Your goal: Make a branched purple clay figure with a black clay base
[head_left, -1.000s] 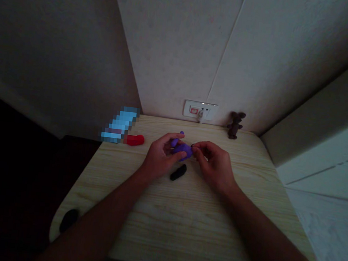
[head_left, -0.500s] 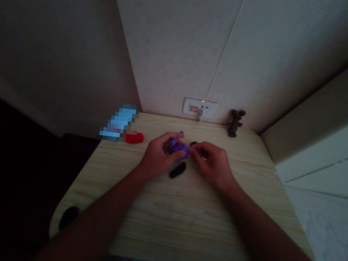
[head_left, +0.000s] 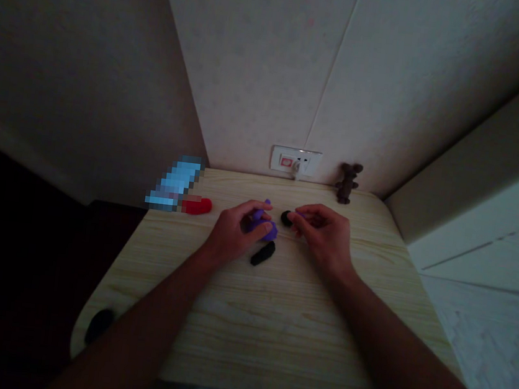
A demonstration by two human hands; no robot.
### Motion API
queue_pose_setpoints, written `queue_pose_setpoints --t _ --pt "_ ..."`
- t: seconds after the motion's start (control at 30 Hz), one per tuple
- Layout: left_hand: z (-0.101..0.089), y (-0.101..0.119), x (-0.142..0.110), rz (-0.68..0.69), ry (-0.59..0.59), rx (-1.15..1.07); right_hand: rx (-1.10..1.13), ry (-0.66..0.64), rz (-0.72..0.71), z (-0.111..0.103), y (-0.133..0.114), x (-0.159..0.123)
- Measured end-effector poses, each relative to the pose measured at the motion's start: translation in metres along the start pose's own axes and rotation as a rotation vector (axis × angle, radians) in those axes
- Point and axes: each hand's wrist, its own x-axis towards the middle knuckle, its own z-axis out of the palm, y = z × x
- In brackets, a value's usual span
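Note:
A lump of purple modelling clay (head_left: pixel 268 230) with a thin raised part is held between the thumb and fingers of my left hand (head_left: pixel 234 229). My right hand (head_left: pixel 325 233) is pinched a little to the right of it, and a small bit of purple shows at its fingertips. Just beside those fingertips lies a round black piece (head_left: pixel 285 218), partly covered by them. Below the purple lump, an elongated black piece (head_left: pixel 263 253) rests on the table.
The pale wooden table (head_left: pixel 245 318) meets a wall with a socket (head_left: pixel 296 161). A brown figure (head_left: pixel 347 183) stands at the back right. A red piece (head_left: pixel 198 205) and a blurred-out bright screen (head_left: pixel 176 182) are at the left. A dark round object (head_left: pixel 99 325) sits near the front left corner.
My right hand has drawn away from the purple lump to the right, with a bit of purple at its fingertips. More of the round black piece now shows. The left hand keeps its hold.

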Motion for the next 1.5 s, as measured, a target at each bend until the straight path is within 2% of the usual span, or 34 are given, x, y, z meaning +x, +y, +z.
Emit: queue_pose_setpoints --t 0.1,0.2,0.43,0.67,0.87,1.03,1.2,1.4,1.5 --pt "0.0 0.003 -0.001 0.043 0.043 0.055 -0.013 -0.014 0.026 0.003 -0.005 -0.004" --pt "0.0 0.002 -0.001 0.065 0.101 0.009 -0.006 0.014 0.015 0.005 -0.01 -0.007" --pt "0.006 0.004 -0.003 -0.059 0.144 -0.203 0.066 0.016 -0.004 0.011 -0.014 -0.016" --pt "0.014 0.006 -0.007 -0.059 0.083 -0.247 0.053 -0.036 -0.095 0.014 -0.011 -0.02" --pt "0.015 0.002 -0.009 -0.053 0.082 -0.191 0.146 -0.16 -0.145 0.017 -0.017 -0.024" --pt "0.017 0.005 -0.01 -0.037 0.041 -0.114 0.071 -0.084 -0.137 0.017 -0.019 -0.026" --pt "0.018 0.009 -0.01 0.011 0.021 -0.082 0.138 -0.067 -0.078 0.019 -0.02 -0.025" --pt "0.017 0.017 -0.011 0.08 -0.043 -0.124 0.182 -0.045 -0.08 0.021 -0.018 -0.025" --pt "0.017 0.018 -0.011 0.096 -0.022 -0.118 0.226 -0.059 -0.08 0.021 -0.018 -0.025"
